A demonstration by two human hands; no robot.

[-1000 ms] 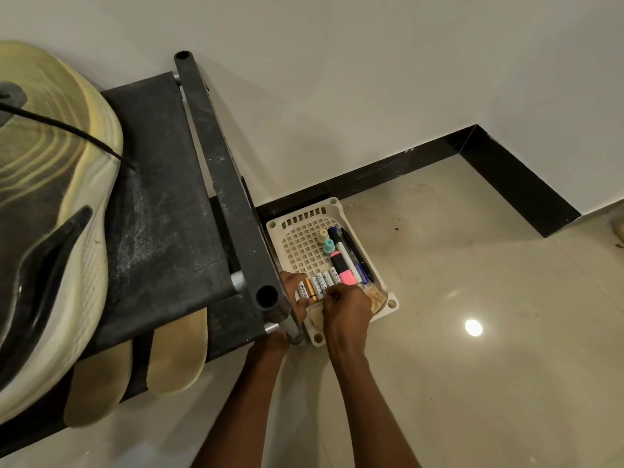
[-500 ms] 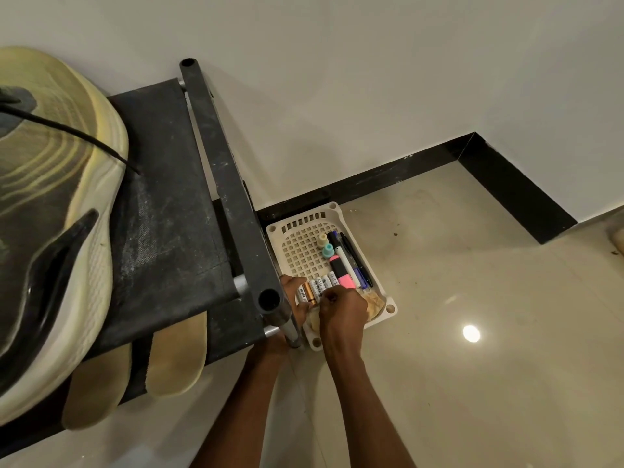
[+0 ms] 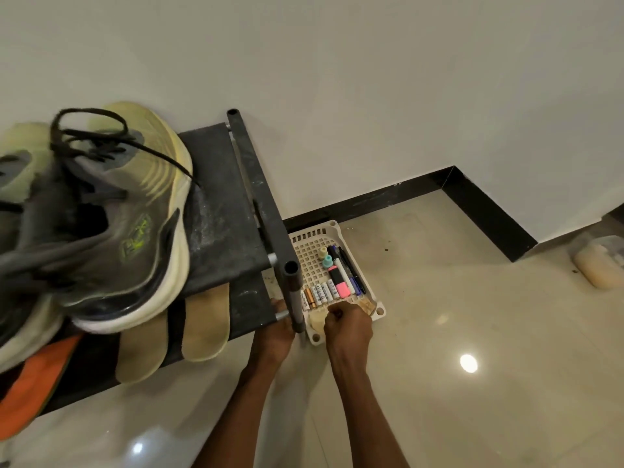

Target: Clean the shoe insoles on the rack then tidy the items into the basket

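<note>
Now the right hand (image 3: pixel 347 327), fingers curled, arranges batteries (image 3: pixel 319 295) at the basket (image 3: pixel 337 228) near end; left hand (image 3: pixel 275 332) grip unclear behind the rack (image 3: pixel 260 211) post. Insoles (image 3: pixel 206 325) lie left. Best nudge gently, keeping rows aligned.

Open floor (image 3: pixel 472 315) right of the basket (image 3: pixel 332 228) and toward the corner, free for approach. Left side blocked by the rack post (image 3: pixel 293 292), standing just beside the basket wall. Left hand (image 3: pixel 275 336) wedged behind that post, right hand (image 3: pixel 347 329) over the near rim. Far half of the basket grid bare; near half crowded with batteries (image 3: pixel 319 295) and markers (image 3: pixel 341 280).
</note>
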